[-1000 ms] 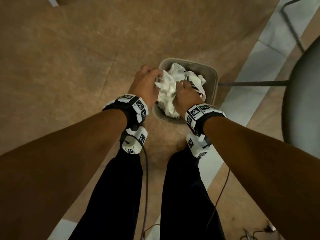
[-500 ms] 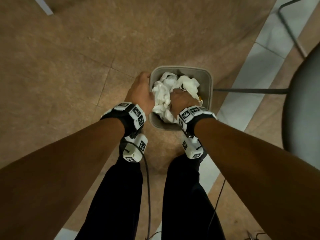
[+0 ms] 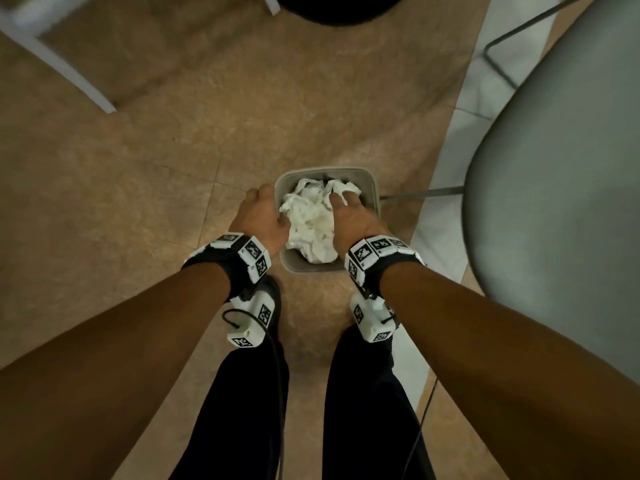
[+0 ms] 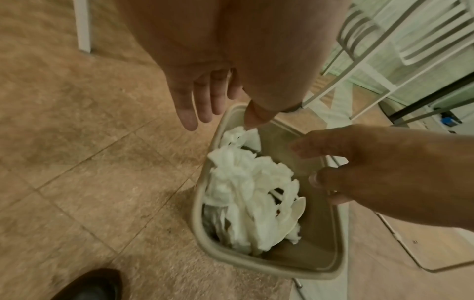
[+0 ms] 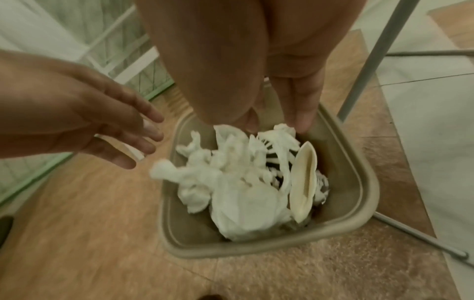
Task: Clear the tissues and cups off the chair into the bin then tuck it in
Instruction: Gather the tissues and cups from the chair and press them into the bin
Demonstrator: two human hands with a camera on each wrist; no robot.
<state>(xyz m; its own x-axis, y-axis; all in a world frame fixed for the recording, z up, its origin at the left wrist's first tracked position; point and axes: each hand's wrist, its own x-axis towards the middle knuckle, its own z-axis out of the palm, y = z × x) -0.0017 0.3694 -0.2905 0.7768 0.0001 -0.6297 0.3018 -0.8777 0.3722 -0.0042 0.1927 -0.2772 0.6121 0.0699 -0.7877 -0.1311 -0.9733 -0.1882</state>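
Note:
A beige square bin [image 3: 375, 188] stands on the floor in front of my feet. A wad of white tissues [image 3: 311, 220] fills it, with a flattened paper cup [image 5: 304, 182] wedged on edge at one side. My left hand [image 3: 266, 209] hovers over the bin's left rim, fingers straight and spread, holding nothing. My right hand [image 3: 346, 202] reaches over the right rim with loose fingers just above the tissues [image 5: 231, 182], gripping nothing. The grey chair seat [image 3: 561, 168] is at the right and looks bare.
A thin metal chair leg [image 3: 422, 192] runs along the floor right behind the bin. A white furniture leg [image 3: 69, 74] crosses the upper left. A dark round object [image 3: 339, 8] lies at the top edge. My shoe [image 4: 89, 284] is near the bin.
Both hands held the tissue wad over the bin and pushed it down; now the fingers have let go and spread, and the wad lies inside.

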